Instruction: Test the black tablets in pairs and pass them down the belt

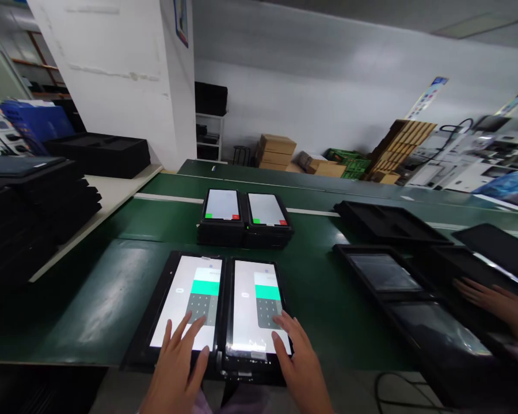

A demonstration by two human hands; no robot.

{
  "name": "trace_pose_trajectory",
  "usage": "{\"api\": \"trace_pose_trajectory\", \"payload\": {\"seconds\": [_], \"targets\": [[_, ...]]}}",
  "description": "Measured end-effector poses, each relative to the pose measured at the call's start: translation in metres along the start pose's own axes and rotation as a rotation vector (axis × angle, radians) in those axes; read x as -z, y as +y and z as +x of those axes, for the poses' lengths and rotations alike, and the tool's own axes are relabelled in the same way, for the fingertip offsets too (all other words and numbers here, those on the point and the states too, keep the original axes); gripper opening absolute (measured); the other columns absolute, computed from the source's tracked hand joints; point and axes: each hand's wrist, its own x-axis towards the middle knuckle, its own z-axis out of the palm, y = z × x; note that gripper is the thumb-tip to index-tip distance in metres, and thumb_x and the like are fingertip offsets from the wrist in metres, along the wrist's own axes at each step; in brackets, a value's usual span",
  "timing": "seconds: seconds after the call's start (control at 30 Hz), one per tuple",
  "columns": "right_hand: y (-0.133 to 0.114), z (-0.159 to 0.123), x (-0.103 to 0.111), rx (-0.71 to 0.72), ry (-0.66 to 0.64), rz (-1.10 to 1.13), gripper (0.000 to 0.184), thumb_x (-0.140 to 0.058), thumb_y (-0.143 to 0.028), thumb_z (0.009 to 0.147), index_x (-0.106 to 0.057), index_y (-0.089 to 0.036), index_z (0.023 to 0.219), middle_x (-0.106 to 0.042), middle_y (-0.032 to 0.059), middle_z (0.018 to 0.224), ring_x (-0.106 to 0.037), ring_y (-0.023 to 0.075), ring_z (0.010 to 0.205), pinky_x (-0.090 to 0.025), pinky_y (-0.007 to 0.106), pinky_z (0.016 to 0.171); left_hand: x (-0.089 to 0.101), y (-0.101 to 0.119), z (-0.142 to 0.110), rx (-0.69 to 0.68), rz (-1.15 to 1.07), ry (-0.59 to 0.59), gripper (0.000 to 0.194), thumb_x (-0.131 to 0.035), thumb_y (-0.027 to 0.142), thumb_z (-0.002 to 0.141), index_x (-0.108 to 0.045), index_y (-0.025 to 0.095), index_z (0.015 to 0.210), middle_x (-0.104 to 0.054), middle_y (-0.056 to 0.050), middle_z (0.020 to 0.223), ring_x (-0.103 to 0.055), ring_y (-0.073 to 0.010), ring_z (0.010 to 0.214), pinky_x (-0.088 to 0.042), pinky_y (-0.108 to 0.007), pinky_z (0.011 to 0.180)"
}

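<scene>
Two lit tablets lie side by side in a black tray (pixel 143 345) on the green work surface in front of me. The left tablet (pixel 172 305) and the right tablet (pixel 244 316) each show a white screen with a grey keypad and a green band. Over the lower part of the left tablet is my left hand (pixel 176 362), fingers spread, its fingertips at the keypad. My right hand (pixel 300 362) reaches over the right tablet's lower right, fingers apart, with fingertips at that keypad's edge. Neither hand grasps anything. Whether the fingertips touch the glass I cannot tell.
Behind the tray stand two stacks with lit tablets (pixel 223 205) (pixel 266 209) on top. To the right, another person's hand (pixel 496 302) is over black trays (pixel 349 256) with dark tablets. Black trays (pixel 30 213) are piled at left. Cardboard boxes (pixel 277 150) stand by the wall.
</scene>
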Motion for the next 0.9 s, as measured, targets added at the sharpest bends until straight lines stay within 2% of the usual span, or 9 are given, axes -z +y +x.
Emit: {"api": "trace_pose_trajectory", "payload": {"seconds": [0.17, 0.33, 0.57, 0.73, 0.8, 0.9], "targets": [[0.0, 0.004, 0.003, 0.044, -0.009, 0.032, 0.039, -0.044, -0.044, 0.098, -0.06, -0.023, 0.127, -0.059, 0.0092, 0.134, -0.051, 0.0302, 0.128, -0.045, 0.054, 0.106, 0.004, -0.002, 0.009, 0.034, -0.026, 0.017, 0.048, -0.048, 0.025, 0.094, -0.04, 0.028, 0.142, -0.056, -0.005, 0.141, -0.038, -0.0252, 0.141, -0.017, -0.06, 0.121], [-0.001, 0.005, 0.0, 0.09, -0.035, 0.027, 0.038, -0.047, -0.043, 0.097, -0.058, -0.024, 0.128, -0.058, 0.0082, 0.136, -0.049, 0.031, 0.13, -0.041, 0.057, 0.108, 0.005, -0.005, 0.014, 0.013, 0.019, 0.011, 0.043, -0.047, 0.025, 0.094, -0.045, 0.026, 0.137, -0.06, -0.006, 0.136, -0.04, -0.0264, 0.14, -0.015, -0.06, 0.121], [0.002, 0.005, 0.001, 0.095, -0.054, 0.026, 0.039, -0.049, -0.043, 0.097, -0.055, -0.023, 0.13, -0.055, 0.0094, 0.139, -0.044, 0.033, 0.135, -0.04, 0.059, 0.109, 0.009, -0.003, 0.012, 0.012, 0.075, 0.02, 0.048, -0.047, 0.024, 0.093, -0.041, 0.025, 0.14, -0.059, -0.006, 0.138, -0.036, -0.0252, 0.143, -0.012, -0.058, 0.122], [0.0, 0.009, 0.0, 0.147, -0.017, 0.042, 0.038, -0.05, -0.039, 0.097, -0.054, -0.023, 0.131, -0.058, 0.0096, 0.135, -0.047, 0.0298, 0.132, -0.035, 0.059, 0.113, 0.005, -0.012, 0.011, -0.018, 0.096, 0.058, 0.048, -0.048, 0.027, 0.092, -0.041, 0.027, 0.14, -0.061, -0.005, 0.135, -0.041, -0.026, 0.14, -0.008, -0.057, 0.122], [-0.001, 0.011, 0.001, 0.122, -0.005, 0.057, 0.038, -0.049, -0.038, 0.097, -0.054, -0.023, 0.131, -0.058, 0.0089, 0.136, -0.047, 0.0289, 0.132, -0.034, 0.057, 0.113, 0.002, -0.021, 0.012, -0.016, 0.074, 0.078, 0.047, -0.049, 0.031, 0.092, -0.042, 0.029, 0.139, -0.062, -0.004, 0.134, -0.043, -0.0263, 0.138, -0.009, -0.058, 0.122], [-0.002, 0.016, 0.007, 0.0, 0.046, 0.118, 0.041, -0.048, -0.041, 0.097, -0.054, -0.024, 0.133, -0.056, 0.0093, 0.138, -0.049, 0.0289, 0.13, -0.041, 0.053, 0.11, 0.004, -0.037, 0.02, 0.049, -0.023, 0.121, 0.046, -0.047, 0.038, 0.092, -0.044, 0.033, 0.138, -0.058, -0.003, 0.138, -0.041, -0.0286, 0.139, -0.012, -0.061, 0.12]]}}
